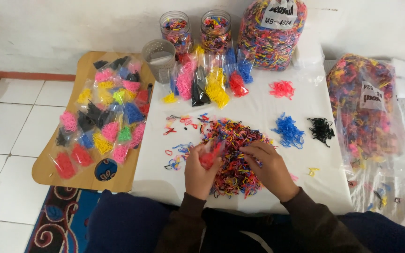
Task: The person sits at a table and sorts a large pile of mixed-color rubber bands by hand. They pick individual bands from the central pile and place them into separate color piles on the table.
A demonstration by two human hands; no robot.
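Bare white tabletop (258, 110) lies open between the mixed pile of bands (235, 150) and the packets (209, 82) lined along the far edge. Toward the right edge, blue (288, 131), black (322, 130) and pink (282, 89) heaps stand apart, with passable gaps between them.

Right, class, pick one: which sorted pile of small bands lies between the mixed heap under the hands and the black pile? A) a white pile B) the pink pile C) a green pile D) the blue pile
D: the blue pile lies right of the mixed heap and left of the black pile; the pink pile lies farther back on the white table.
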